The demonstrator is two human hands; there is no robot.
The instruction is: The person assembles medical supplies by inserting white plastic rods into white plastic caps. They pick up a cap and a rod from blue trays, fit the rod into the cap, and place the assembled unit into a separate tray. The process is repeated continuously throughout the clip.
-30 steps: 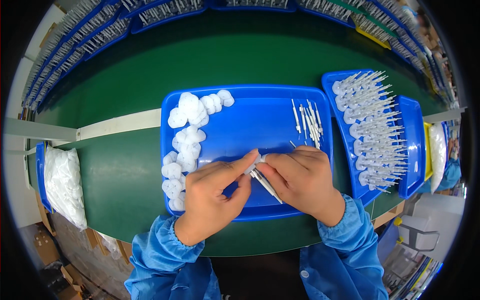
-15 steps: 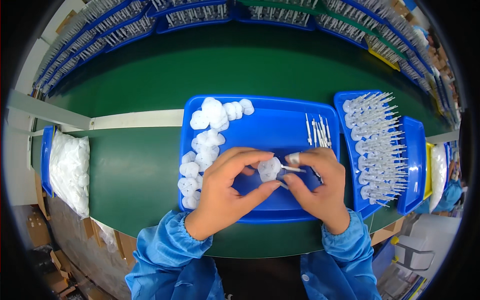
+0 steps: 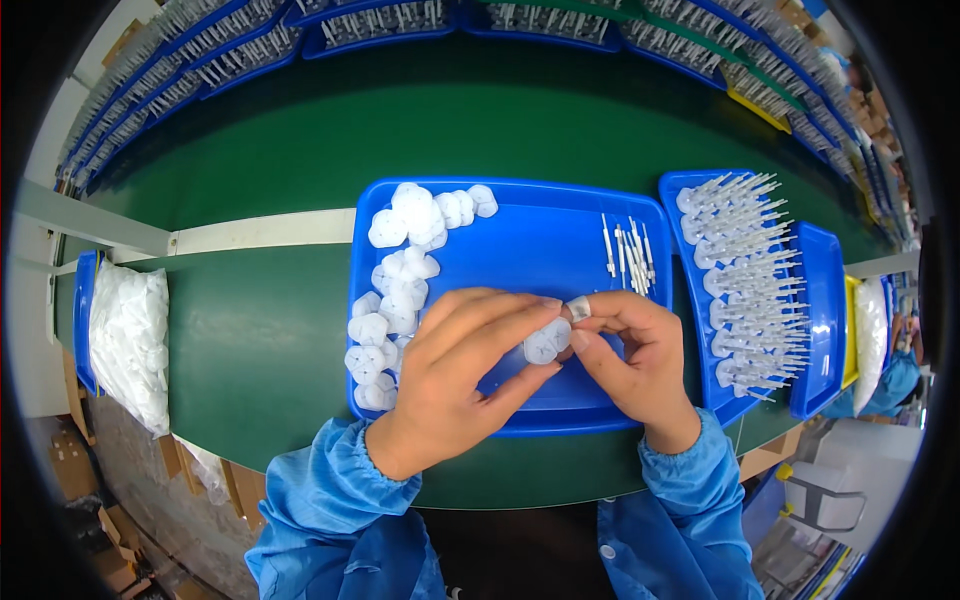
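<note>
Over the near part of a blue tray [image 3: 560, 425], my left hand [image 3: 450, 375] pinches a translucent white lobed disc [image 3: 545, 342] between thumb and fingers. My right hand [image 3: 643, 365], with a white wrap on its forefinger, is closed against the disc's right side. The slender white rod seen there half a second earlier is now hidden by its fingers. More white discs [image 3: 398, 280] lie overlapping along the tray's left side. Several slender white rods [image 3: 636, 262] rest at its right side.
To the right, a blue tray [image 3: 705, 335] carries rows of discs with rods standing out. Another blue tray [image 3: 822, 320] lies beyond. A clear bag of white pieces [image 3: 132, 345] sits at the left. Filled trays [image 3: 380, 38] line the back of the green table [image 3: 260, 350].
My right fingers have closed in on the disc, and the slender rods that stuck out between my hands are out of sight. The whole view has shifted slightly.
</note>
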